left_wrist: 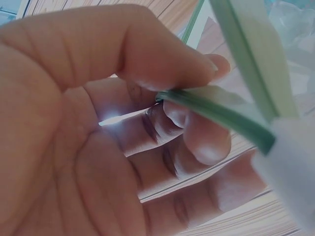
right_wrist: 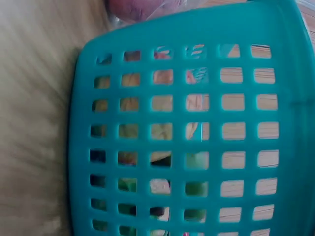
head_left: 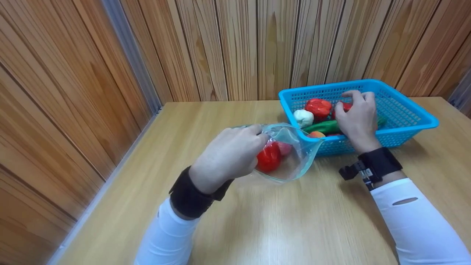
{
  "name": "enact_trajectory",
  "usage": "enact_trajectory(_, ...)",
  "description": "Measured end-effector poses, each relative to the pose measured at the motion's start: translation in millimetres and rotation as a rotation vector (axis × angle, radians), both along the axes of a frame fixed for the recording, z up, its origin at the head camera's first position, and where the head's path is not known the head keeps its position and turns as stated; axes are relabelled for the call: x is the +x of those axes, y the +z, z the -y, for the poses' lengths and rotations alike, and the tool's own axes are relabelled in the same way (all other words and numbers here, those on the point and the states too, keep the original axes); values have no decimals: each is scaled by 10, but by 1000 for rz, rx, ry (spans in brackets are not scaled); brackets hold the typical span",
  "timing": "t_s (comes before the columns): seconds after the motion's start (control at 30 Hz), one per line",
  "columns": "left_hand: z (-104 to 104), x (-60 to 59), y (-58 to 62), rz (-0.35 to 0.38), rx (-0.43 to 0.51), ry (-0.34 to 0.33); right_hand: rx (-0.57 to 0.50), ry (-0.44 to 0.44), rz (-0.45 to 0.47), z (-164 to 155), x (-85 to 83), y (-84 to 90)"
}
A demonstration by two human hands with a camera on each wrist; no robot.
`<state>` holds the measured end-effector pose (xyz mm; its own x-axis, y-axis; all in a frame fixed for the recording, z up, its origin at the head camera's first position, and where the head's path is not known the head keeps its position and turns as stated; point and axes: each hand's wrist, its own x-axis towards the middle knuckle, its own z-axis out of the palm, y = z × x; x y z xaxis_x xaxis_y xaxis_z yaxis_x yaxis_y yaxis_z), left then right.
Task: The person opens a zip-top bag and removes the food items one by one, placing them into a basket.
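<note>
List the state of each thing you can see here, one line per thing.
Plastic bag: mouth held open, a red pepper inside.
Left hand: pinches the bag's rim.
Right hand: inside the basket, fingers curled on a red vegetable.
Blue basket: upright on the table, holding several vegetables.

Head view looks down over the table (head_left: 257,221); the wrist views sit close, the right sharing the basket (right_wrist: 197,29).
</note>
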<state>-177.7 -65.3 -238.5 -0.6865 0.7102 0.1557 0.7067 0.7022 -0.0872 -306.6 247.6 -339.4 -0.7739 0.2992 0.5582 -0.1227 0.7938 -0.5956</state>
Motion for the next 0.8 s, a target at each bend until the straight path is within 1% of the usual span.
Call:
enact_trajectory(0.1, 4, -2, -2, -7, -3, 1, 4, 58, -138, 81, 18, 36)
enact_trajectory(0.23, 9, -6, 3, -17, -6, 1, 20, 199, -393, 261, 107, 153)
enact_trajectory(0.33, 3, -13, 14, -17, -9, 0, 18, 311, -579, 428, 231, 281)
enact_trajectory(0.43, 1, -14, 18, -17, -11, -2, 31, 454, -751, 612, 384, 397)
enact_trajectory(0.53, 6, -17, 21, -8, -4, -1, 117, 626, -870, 763, 513, 458)
enact_trajectory(0.57, 7, -19, 20, -5, -3, -1, 158, 692, -887, 803, 553, 470)
enact_trajectory(0.63, 10, -22, 24, 0, 0, -4, 253, 817, -880, 862, 621, 474)
enact_trajectory(0.73, 17, -23, 28, 1, 2, -6, 361, 978, -800, 927, 682, 458)
enact_trajectory(0.8, 21, -25, 23, -2, 5, -6, 415, 1046, -727, 966, 707, 431)
